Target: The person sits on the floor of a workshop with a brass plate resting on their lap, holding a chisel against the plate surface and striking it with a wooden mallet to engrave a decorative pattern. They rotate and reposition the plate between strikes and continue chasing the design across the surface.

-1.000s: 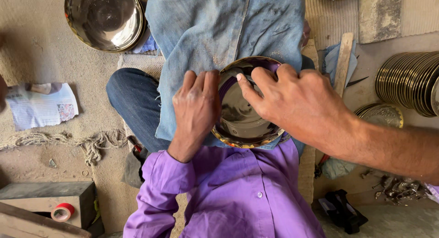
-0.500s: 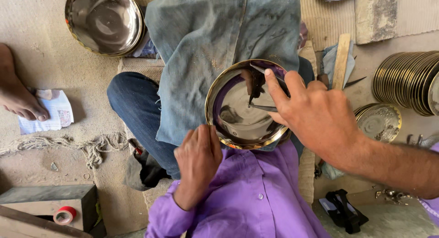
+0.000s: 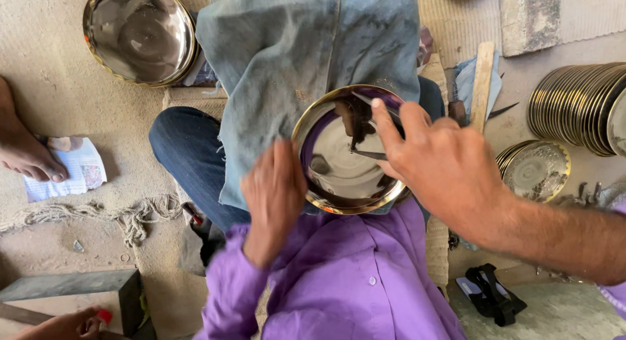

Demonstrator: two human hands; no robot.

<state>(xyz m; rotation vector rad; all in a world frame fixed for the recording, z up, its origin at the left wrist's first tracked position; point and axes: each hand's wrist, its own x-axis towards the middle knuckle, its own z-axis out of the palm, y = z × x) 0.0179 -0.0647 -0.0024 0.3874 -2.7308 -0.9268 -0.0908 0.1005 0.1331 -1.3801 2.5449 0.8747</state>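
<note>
I wear a purple shirt (image 3: 339, 281) with long sleeves; it buttons down the front, and one small pale button shows on the placket. The cloth is smooth, lightly creased, and the cuff of the left sleeve (image 3: 231, 294) bunches in folds at my wrist, just behind my left hand (image 3: 274, 193). My right forearm (image 3: 567, 235) is bare, with only a sliver of purple showing at the edge of view near the elbow, above my right hand (image 3: 443, 167). On my legs are dark blue jeans (image 3: 189, 154), the denim plain and unpatterned, stretched over the knee.
</note>
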